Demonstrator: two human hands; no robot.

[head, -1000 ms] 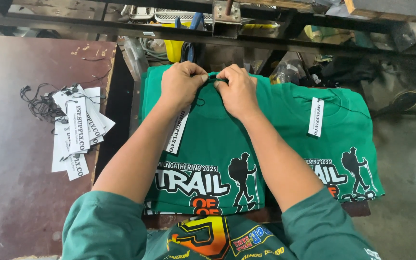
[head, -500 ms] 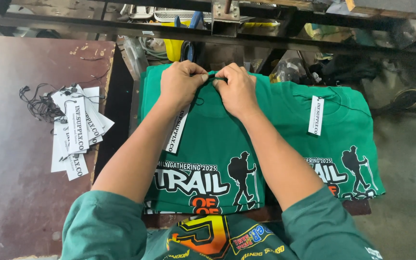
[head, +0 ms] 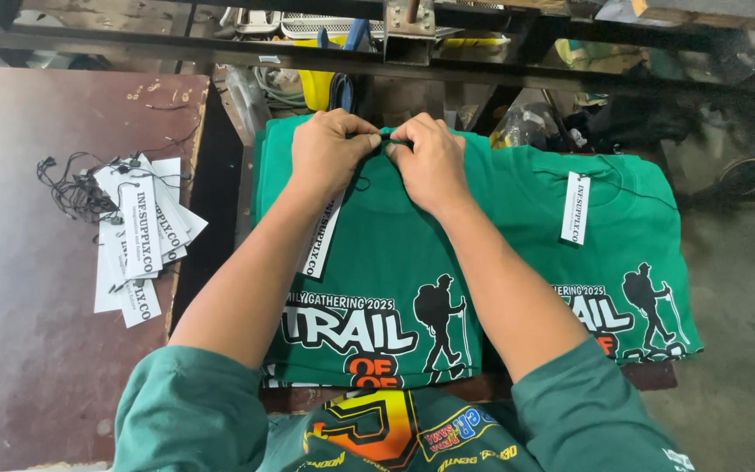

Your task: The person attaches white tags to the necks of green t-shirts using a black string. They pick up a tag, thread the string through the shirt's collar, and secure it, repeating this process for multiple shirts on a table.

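Note:
A folded green T-shirt (head: 386, 262) with a white and orange hiker print lies on top of a stack in front of me. My left hand (head: 329, 153) and my right hand (head: 430, 162) meet at its collar, both pinching a thin black string there. A long white paper hang tag (head: 321, 245) dangles from that string under my left wrist. A second folded green T-shirt (head: 622, 253) lies to the right, with its own white tag (head: 576, 208) attached at the collar.
A pile of loose white tags (head: 137, 240) with black strings lies on the dark brown table (head: 28, 332) at left. Behind the shirts run metal bars (head: 220, 52) with yellow and blue clutter. Concrete floor (head: 744, 350) shows at right.
Both hands stay at the collar; they have drawn slightly closer together, fingers working the string. The shirts and tags have not moved.

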